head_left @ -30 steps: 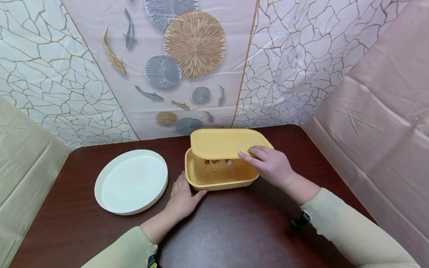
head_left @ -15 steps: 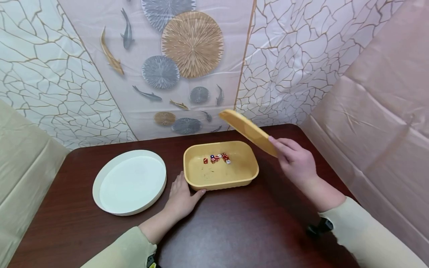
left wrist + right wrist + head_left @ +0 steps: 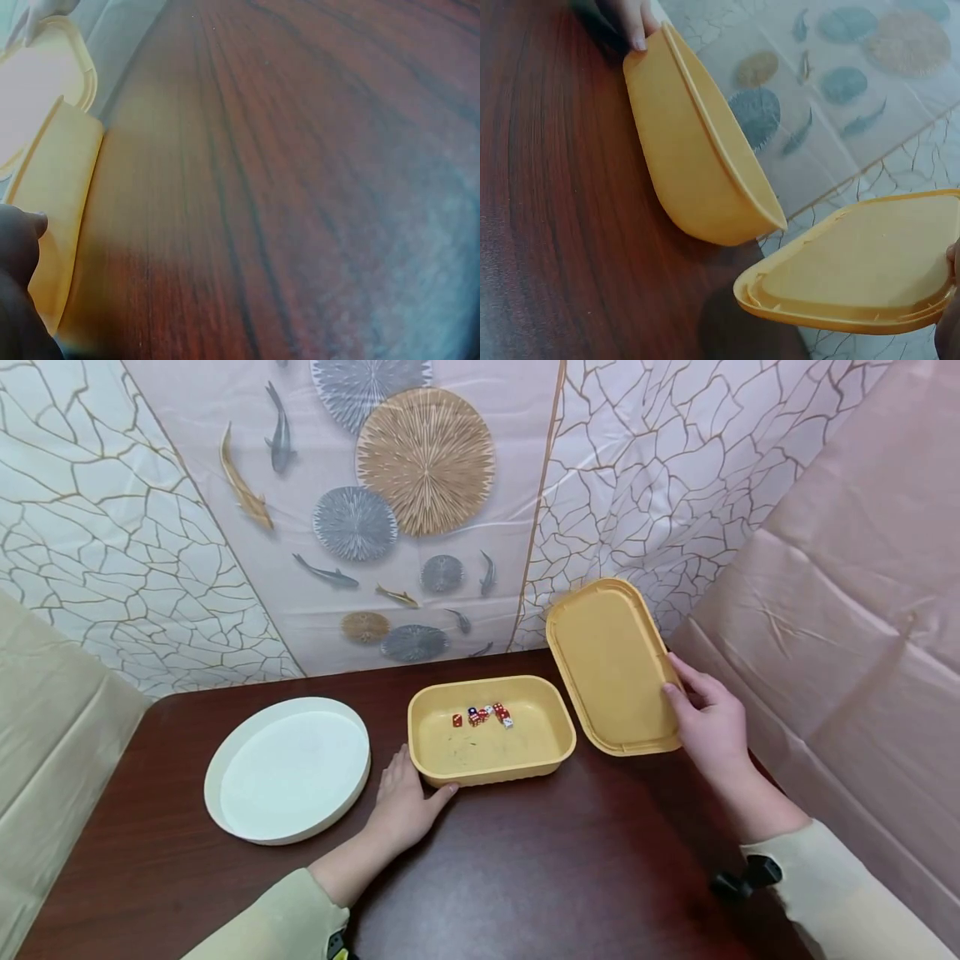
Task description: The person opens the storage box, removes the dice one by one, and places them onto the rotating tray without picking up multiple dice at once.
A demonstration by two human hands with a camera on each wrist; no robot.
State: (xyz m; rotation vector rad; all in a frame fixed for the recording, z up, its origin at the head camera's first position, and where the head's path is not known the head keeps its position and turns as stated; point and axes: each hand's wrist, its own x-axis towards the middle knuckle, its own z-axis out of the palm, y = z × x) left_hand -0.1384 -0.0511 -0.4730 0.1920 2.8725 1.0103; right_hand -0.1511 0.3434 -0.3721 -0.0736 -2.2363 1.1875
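In the head view, a yellow rectangular box (image 3: 491, 768) sits uncovered on the table, with several small dice (image 3: 480, 717) in red, white and blue on its floor. My left hand (image 3: 403, 806) lies against the box's front left corner, fingers along the left side and thumb at the front wall. To the right of the box, my right hand (image 3: 708, 718) pinches the yellow lid (image 3: 611, 668) by its right edge, thumb on the face turned toward me. The lid is tilted steeply, its rimmed underside showing. Dark marks show on the box floor near the dice.
A round white tray (image 3: 292, 772) with a low rim stands left of the box, close to my left hand. The dark reddish wooden table (image 3: 495, 877) ends at a patterned cloth (image 3: 427, 568) behind, and a plain cloth (image 3: 847, 635) rises along its right side.
My right hand has lifted the lid off the box and carried it right, turning its underside toward me. The dice are now uncovered. My left hand has stayed at the box corner.
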